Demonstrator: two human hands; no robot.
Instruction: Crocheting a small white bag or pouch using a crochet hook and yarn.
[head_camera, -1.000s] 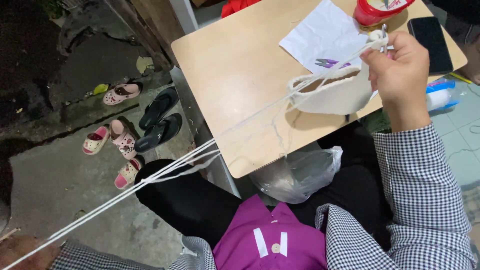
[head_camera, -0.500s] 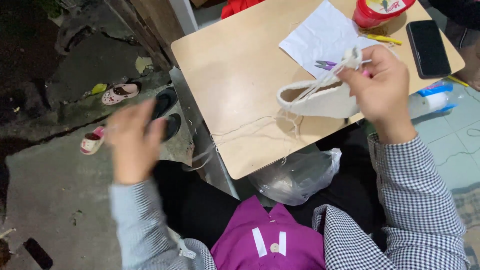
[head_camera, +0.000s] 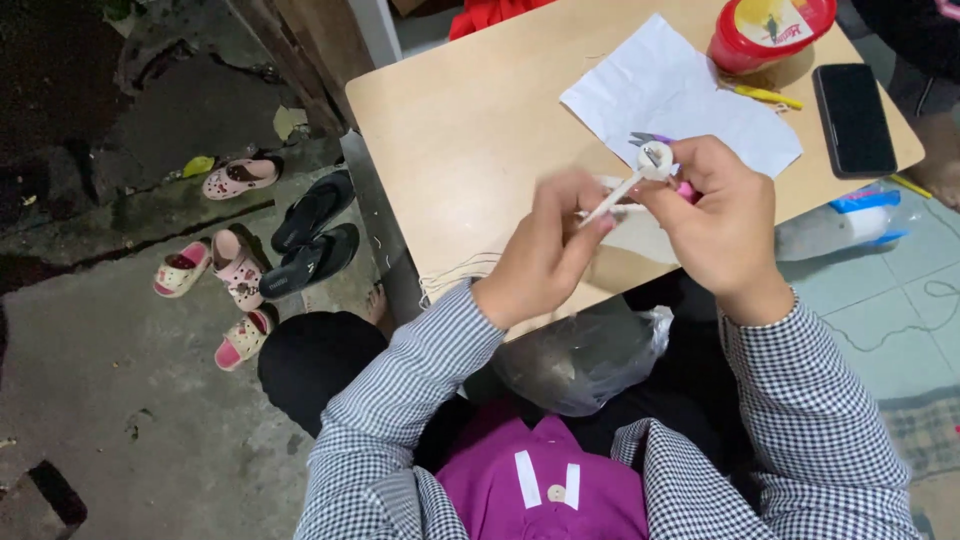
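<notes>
Left hand (head_camera: 545, 255) has swung in, pinching cord (head_camera: 610, 208) beside right hand (head_camera: 715, 215).

Table (head_camera: 470, 130) ahead of seated person. Sheet of paper (head_camera: 665, 95) on far right of tabletop; tub (head_camera: 770, 30) behind it, phone (head_camera: 853, 118) to its right. Both hands over near table edge. Plastic bag (head_camera: 585, 360) below that edge, on lap. Sandals (head_camera: 255, 240) on ground, left of table.

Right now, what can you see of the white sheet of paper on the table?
The white sheet of paper lies flat on the tan table, slightly creased, turned at an angle to the edges. A red tub stands at its far corner. The right hand covers its near edge. Purple-handled scissors rest on it.
</notes>
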